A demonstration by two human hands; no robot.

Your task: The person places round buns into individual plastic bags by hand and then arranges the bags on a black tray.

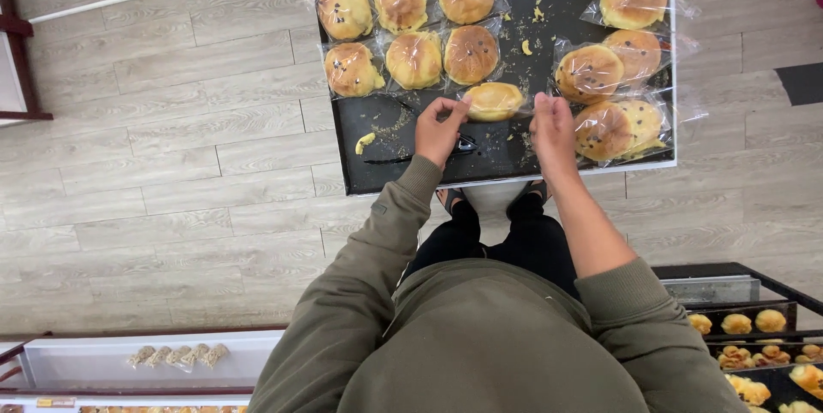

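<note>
A black baking tray [369, 177] lies on the floor in front of me, scattered with crumbs. My left hand [439, 132] and my right hand [553, 126] pinch the two ends of a clear bag holding a golden bun [492, 100], just above the tray's middle. Two rows of bagged buns [414, 60] sit at the tray's far left. More bagged buns [610, 126] are piled along the right side, some overlapping. Black tongs [403, 158] rest on the tray under my left hand.
Grey wood-look floor [171, 147] surrounds the tray. A rack of trays with small pastries [754, 353] stands at lower right. A white shelf with wrapped items [176, 355] runs along the lower left. A dark red frame [17, 44] is at the left edge.
</note>
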